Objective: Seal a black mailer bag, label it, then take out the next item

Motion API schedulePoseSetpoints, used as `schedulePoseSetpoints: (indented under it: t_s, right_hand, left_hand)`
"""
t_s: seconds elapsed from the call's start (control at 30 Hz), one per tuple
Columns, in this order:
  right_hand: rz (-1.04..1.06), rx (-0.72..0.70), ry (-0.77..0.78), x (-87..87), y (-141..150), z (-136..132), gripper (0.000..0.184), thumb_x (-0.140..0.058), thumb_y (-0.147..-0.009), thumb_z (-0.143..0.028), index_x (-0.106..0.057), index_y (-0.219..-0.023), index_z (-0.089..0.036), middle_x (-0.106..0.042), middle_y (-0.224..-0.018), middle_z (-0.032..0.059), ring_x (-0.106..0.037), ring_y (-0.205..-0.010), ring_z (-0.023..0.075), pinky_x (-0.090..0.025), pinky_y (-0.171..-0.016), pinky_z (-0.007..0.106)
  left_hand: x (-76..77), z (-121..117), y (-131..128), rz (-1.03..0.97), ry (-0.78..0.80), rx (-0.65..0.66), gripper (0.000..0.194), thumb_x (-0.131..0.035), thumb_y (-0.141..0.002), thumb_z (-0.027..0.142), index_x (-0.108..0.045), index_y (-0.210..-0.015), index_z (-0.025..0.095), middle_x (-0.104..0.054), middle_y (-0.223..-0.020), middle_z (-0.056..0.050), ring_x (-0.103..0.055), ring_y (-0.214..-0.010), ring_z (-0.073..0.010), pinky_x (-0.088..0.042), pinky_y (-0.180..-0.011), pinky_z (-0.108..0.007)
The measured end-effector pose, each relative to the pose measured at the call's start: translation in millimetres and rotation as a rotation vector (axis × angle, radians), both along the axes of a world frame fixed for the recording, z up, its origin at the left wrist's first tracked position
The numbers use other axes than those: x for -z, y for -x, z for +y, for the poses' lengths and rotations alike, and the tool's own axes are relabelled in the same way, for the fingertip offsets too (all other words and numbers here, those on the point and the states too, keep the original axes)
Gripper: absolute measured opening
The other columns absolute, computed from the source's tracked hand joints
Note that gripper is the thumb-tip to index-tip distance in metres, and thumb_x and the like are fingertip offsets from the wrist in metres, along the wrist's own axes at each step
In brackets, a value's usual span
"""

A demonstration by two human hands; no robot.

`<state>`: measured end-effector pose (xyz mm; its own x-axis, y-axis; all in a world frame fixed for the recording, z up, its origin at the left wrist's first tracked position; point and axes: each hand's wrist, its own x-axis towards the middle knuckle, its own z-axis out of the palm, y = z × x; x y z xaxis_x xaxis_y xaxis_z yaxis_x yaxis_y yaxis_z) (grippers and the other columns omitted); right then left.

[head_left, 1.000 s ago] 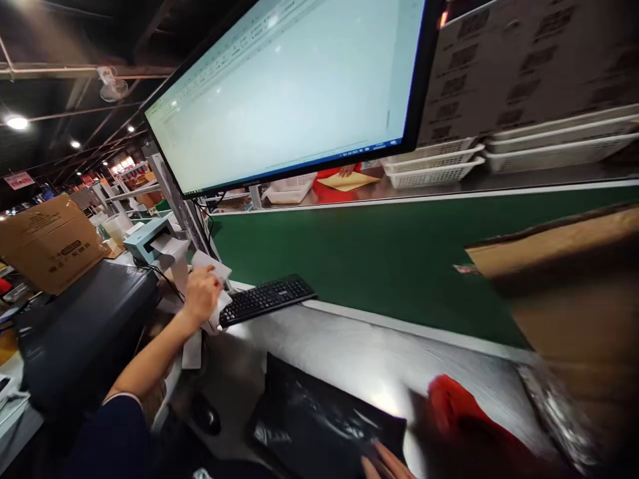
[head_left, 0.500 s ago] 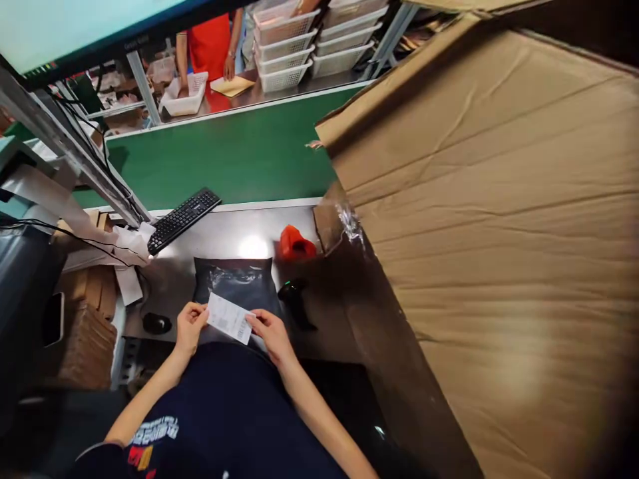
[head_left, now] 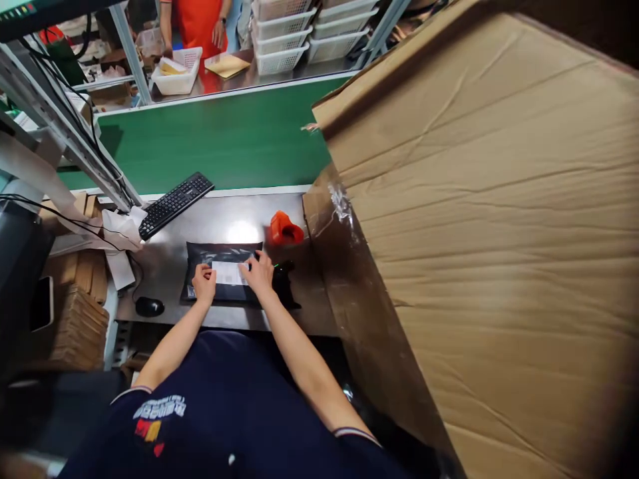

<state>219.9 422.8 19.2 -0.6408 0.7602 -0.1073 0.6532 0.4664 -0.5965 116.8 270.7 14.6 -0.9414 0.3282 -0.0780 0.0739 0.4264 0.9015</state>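
A black plastic mailer (head_left: 222,253) lies flat on the steel bench in front of me. A white label (head_left: 228,273) lies on its middle. My left hand (head_left: 204,281) presses the label's left edge, and my right hand (head_left: 258,274) presses its right edge. The fingers partly cover the label, and its print is too small to read. Just right of my right hand sits a black handheld scanner (head_left: 283,283) showing a small green light. A red-orange object (head_left: 285,228) stands beyond it.
A black keyboard (head_left: 176,205) and a black mouse (head_left: 150,307) lie on the bench. A large cardboard sheet (head_left: 479,219) fills the right side. Beyond a green conveyor belt (head_left: 210,140), a person in a red apron (head_left: 197,16) stands near stacked white baskets (head_left: 279,40).
My view has swung down from the monitor to the bench. The label, held in both hands above the mailer half a second ago, now lies flat on it under my fingers.
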Motion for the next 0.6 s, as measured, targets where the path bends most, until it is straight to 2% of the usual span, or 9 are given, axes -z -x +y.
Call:
schedulePoseSetpoints:
  t_s: [0.07, 0.13, 0.23, 0.27, 0.33, 0.4, 0.43, 0.5, 0.6]
  right_hand:
    - [-0.027, -0.032, -0.043, 9.7, -1, -5, 0.035, -0.057, -0.100, -0.038, -0.072, -0.114, -0.010, -0.044, -0.160, 0.0254, -0.040, -0.145, 0.0377, -0.034, -0.119, 0.051]
    - [-0.042, 0.004, -0.103, 17.6, -6, -12, 0.048, -0.056, -0.101, -0.043, -0.066, -0.131, -0.006, -0.038, -0.164, 0.0282, -0.037, -0.148, 0.0394, -0.031, -0.122, 0.052]
    - [-0.042, 0.076, -0.205, 25.5, -12, -22, 0.077, -0.053, -0.102, -0.052, -0.042, -0.155, 0.003, -0.028, -0.169, 0.0336, -0.031, -0.153, 0.0443, -0.031, -0.124, 0.058]
    - [-0.027, 0.038, -0.244, 27.5, -13, -25, 0.079, -0.049, -0.104, -0.051, -0.035, -0.159, 0.003, -0.027, -0.170, 0.0326, -0.028, -0.156, 0.0438, -0.029, -0.125, 0.059]
    - [0.000, -0.153, -0.296, 31.0, -11, -33, 0.069, -0.039, -0.106, -0.041, -0.033, -0.163, -0.001, -0.028, -0.173, 0.0262, -0.024, -0.161, 0.0385, -0.024, -0.129, 0.058]
    - [-0.012, -0.346, -0.294, 34.0, -9, -42, 0.063, -0.035, -0.105, -0.031, -0.036, -0.163, -0.006, -0.032, -0.173, 0.0210, -0.026, -0.162, 0.0337, -0.021, -0.132, 0.057]
    - [-0.030, -0.385, -0.276, 35.3, -8, -45, 0.062, -0.034, -0.105, -0.029, -0.037, -0.163, -0.006, -0.033, -0.172, 0.0204, -0.027, -0.162, 0.0330, -0.021, -0.132, 0.057]
    - [-0.051, -0.345, -0.222, 37.5, -7, -49, 0.064, -0.034, -0.105, -0.031, -0.035, -0.163, -0.005, -0.031, -0.172, 0.0211, -0.026, -0.162, 0.0337, -0.019, -0.133, 0.059]
    - [0.011, -0.131, -0.034, 39.8, -11, -46, 0.066, -0.035, -0.104, -0.033, -0.032, -0.164, -0.004, -0.024, -0.175, 0.0211, -0.020, -0.164, 0.0341, -0.015, -0.134, 0.057]
  left_hand:
    - [6.9, -6, 5, 0.058, 0.088, 0.024, 0.017, -0.068, -0.082, 0.018, -0.061, -0.097, 0.022, -0.074, -0.091, -0.004, -0.066, -0.067, -0.0146, -0.056, -0.080, -0.032]
    - [10.1, -19, 11, 0.140, 0.188, 0.067, 0.017, -0.070, -0.083, 0.018, -0.064, -0.099, 0.020, -0.074, -0.101, -0.007, -0.067, -0.070, -0.0152, -0.057, -0.083, -0.034]
    - [7.9, -34, 19, 0.309, 0.291, 0.195, 0.016, -0.061, -0.091, 0.018, -0.071, -0.104, 0.018, -0.073, -0.112, -0.013, -0.073, -0.093, -0.0219, -0.057, -0.096, -0.039]
    - [6.3, -34, 20, 0.386, 0.303, 0.299, 0.024, -0.055, -0.095, 0.019, -0.072, -0.112, 0.017, -0.074, -0.120, -0.015, -0.072, -0.108, -0.0243, -0.055, -0.104, -0.040]
    - [3.7, -27, 20, 0.548, 0.353, 0.586, 0.040, -0.045, -0.102, 0.021, -0.068, -0.135, 0.016, -0.068, -0.143, -0.016, -0.060, -0.138, -0.0266, -0.044, -0.120, -0.045]
    - [2.9, -16, 17, 0.634, 0.472, 0.833, 0.051, -0.040, -0.106, 0.026, -0.054, -0.154, 0.016, -0.053, -0.162, -0.015, -0.043, -0.155, -0.0279, -0.031, -0.130, -0.051]
    - [3.2, -11, 15, 0.642, 0.546, 0.890, 0.054, -0.039, -0.107, 0.028, -0.048, -0.159, 0.017, -0.045, -0.168, -0.014, -0.036, -0.159, -0.0285, -0.025, -0.132, -0.054]
    - [5.1, -4, 13, 0.628, 0.674, 0.889, 0.059, -0.039, -0.108, 0.033, -0.040, -0.165, 0.018, -0.034, -0.174, -0.013, -0.027, -0.163, -0.0297, -0.018, -0.134, -0.058]
    - [8.9, -5, 11, 0.555, 0.733, 0.762, 0.063, -0.042, -0.107, 0.038, -0.035, -0.167, 0.020, -0.023, -0.177, -0.012, -0.018, -0.166, -0.0313, -0.009, -0.134, -0.062]
